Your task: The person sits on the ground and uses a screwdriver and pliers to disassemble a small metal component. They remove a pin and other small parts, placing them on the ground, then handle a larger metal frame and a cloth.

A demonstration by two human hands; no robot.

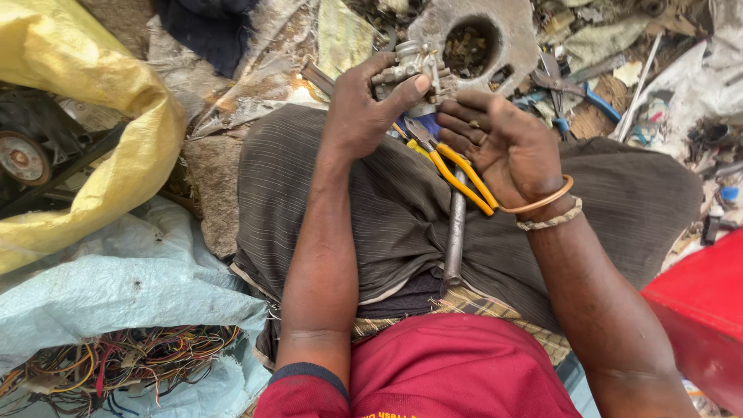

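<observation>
My left hand (364, 104) grips a small grey metal part (409, 66) with fittings and holds it up above my lap. My right hand (507, 147) lies palm up just right of it, fingers spread, touching the part's lower side. Yellow-handled pliers (460, 174) rest on my lap under the right hand, jaws pointing toward the metal part. A long grey metal rod (455, 232) lies between my legs on the dark striped trousers (402, 209).
A flat metal plate with a round hole (503, 31) lies on the ground ahead among scrap. Blue-handled pliers (580, 97) sit at the upper right. Left are a yellow sack (93, 85), a pale sack with tangled wires (116, 364). A red container (704, 310) stands right.
</observation>
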